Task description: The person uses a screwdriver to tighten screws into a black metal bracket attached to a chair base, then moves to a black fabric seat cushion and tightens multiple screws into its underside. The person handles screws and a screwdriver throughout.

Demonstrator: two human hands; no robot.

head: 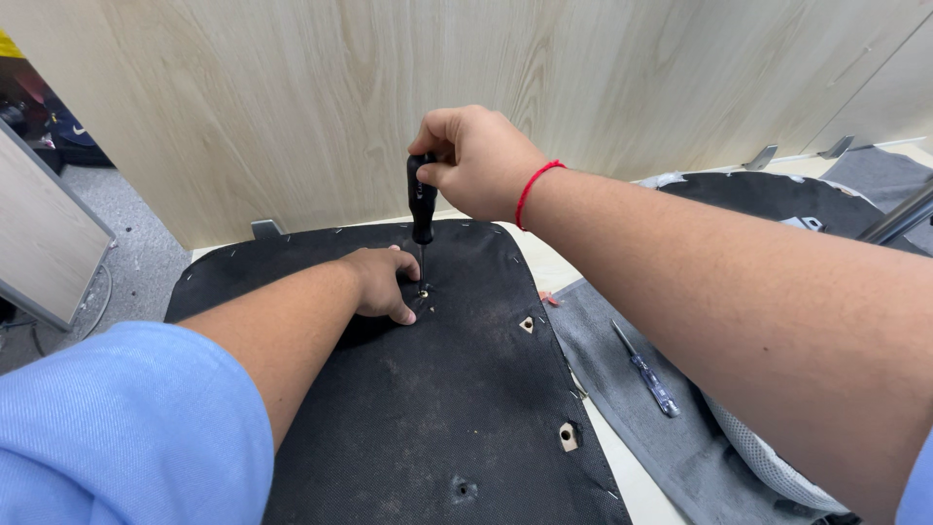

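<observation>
I see one black-handled screwdriver (422, 209) standing upright on the black seat panel (437, 408), its tip on a single screw (424, 291) near the panel's far middle. My right hand (476, 160) is wrapped tight around the top of the handle, fingers clamped on it. My left hand (384, 282) lies on the panel just left of the screw, fingertips pressed together beside the tip; whether they pinch the screw itself I cannot tell. On the panel I count three holes nearer to me than the screw: two with pale inserts toward the right edge and one small dark one near the front. Right of the panel lies one grey cloth (641, 418), with a second, slim blue-handled screwdriver (646, 371) on it. Behind the panel stands one light wooden wall (292, 97).
</observation>
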